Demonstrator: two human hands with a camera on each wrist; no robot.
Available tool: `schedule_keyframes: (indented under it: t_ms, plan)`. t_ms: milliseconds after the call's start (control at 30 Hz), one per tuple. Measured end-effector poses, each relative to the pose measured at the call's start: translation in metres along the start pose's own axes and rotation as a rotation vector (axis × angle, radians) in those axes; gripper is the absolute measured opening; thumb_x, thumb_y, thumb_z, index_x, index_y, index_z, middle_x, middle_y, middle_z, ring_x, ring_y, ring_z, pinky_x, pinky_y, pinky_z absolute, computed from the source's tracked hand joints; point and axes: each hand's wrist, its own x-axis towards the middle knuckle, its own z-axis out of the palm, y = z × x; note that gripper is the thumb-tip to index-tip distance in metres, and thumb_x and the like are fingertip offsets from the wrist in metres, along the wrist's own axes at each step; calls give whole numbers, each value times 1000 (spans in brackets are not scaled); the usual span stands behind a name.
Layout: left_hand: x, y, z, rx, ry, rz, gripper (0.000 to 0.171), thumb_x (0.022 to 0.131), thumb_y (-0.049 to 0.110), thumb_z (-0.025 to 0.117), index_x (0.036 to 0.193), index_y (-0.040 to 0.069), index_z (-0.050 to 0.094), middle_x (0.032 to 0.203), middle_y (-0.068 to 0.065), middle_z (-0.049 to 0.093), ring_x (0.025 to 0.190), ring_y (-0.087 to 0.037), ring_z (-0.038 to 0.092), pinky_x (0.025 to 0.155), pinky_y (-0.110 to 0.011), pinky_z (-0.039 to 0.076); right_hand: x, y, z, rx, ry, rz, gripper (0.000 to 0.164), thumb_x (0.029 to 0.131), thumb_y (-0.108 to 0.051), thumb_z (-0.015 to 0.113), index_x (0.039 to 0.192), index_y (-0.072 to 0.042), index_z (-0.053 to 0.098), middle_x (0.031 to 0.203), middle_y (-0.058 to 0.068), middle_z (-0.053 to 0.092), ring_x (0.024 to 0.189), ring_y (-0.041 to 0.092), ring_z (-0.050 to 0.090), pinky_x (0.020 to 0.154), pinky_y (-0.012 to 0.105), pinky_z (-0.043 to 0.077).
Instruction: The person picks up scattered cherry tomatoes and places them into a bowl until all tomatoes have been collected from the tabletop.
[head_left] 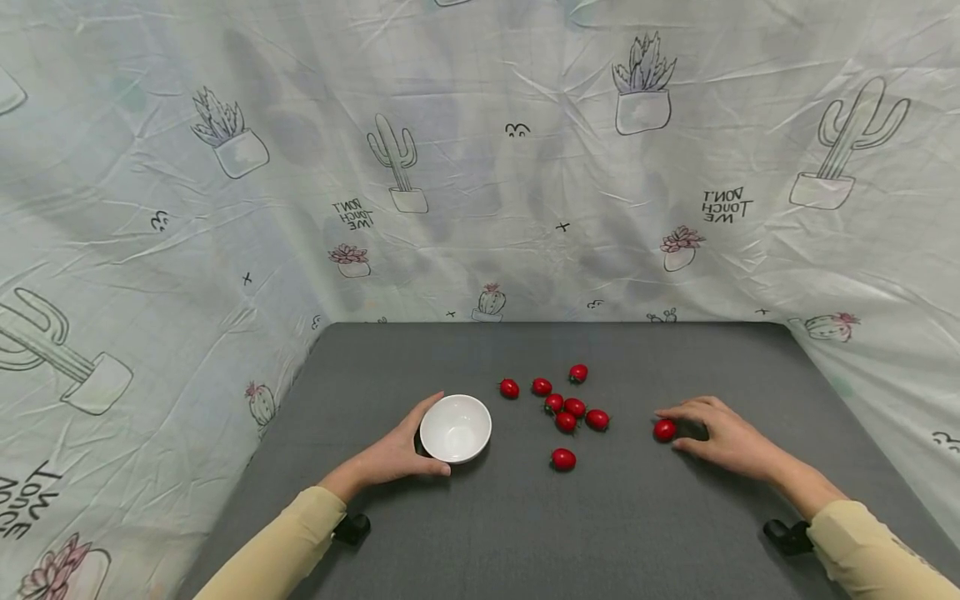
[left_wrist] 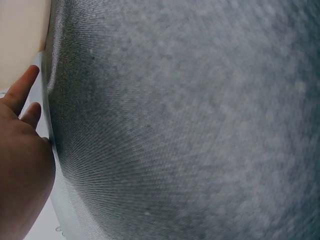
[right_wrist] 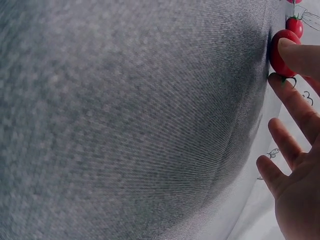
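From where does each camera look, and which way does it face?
Head: on the head, facing forward and down at the grey table, white bowl and tomatoes; left hand, right hand and sleeves show.
Left wrist: on that wrist, facing mostly the table; left hand at the left edge.
Right wrist: on that wrist, facing mostly the table; right hand at the right edge.
Shared by head and right wrist: right hand, and the tomato nearest it.
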Motion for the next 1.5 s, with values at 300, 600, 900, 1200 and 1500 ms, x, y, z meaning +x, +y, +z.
schedule_keyframes:
  t_ms: [300, 600, 900, 1200, 1500]
  plan:
    - [-1, 2, 1, 8, 6, -19, 116, 79, 34, 91, 165, 31, 13, 166, -6, 20, 145, -29, 32, 109, -57, 31, 1, -1, 0, -8, 8, -10, 40, 92, -25, 80, 130, -16, 71, 124, 7, 68, 125, 40, 48, 95, 66, 41]
    - [0, 2, 1, 5, 14, -14, 114, 80, 35, 90, 165, 28, 15, 164, -5, 24, 141, -28, 37, 108, -56, 33, 3, -1, 2, -23, 23, -23, 35, 92, -25, 80, 125, -18, 74, 119, 0, 69, 122, 36, 50, 95, 62, 42]
    - [0, 4, 1, -5, 8, -15, 113, 80, 35, 90, 164, 30, 15, 165, -7, 22, 141, -29, 37, 108, -55, 33, 7, -1, 2, -14, 32, -7, 31, 92, -27, 80, 122, -18, 74, 117, -6, 70, 120, 28, 49, 94, 57, 43]
    - [-2, 6, 1, -15, -1, -32, 114, 80, 36, 90, 165, 29, 14, 165, -8, 20, 142, -30, 36, 109, -57, 32, 16, -13, -3, 34, 51, -4, 33, 91, -27, 81, 123, -18, 74, 116, -6, 68, 121, 27, 47, 94, 56, 42]
    - [-2, 7, 2, 0, 2, -44, 112, 80, 38, 90, 163, 34, 16, 165, -9, 19, 142, -31, 35, 108, -58, 33, 37, -37, -2, 50, 89, -107, 31, 91, -28, 80, 121, -21, 75, 117, -13, 69, 119, 18, 47, 92, 50, 45]
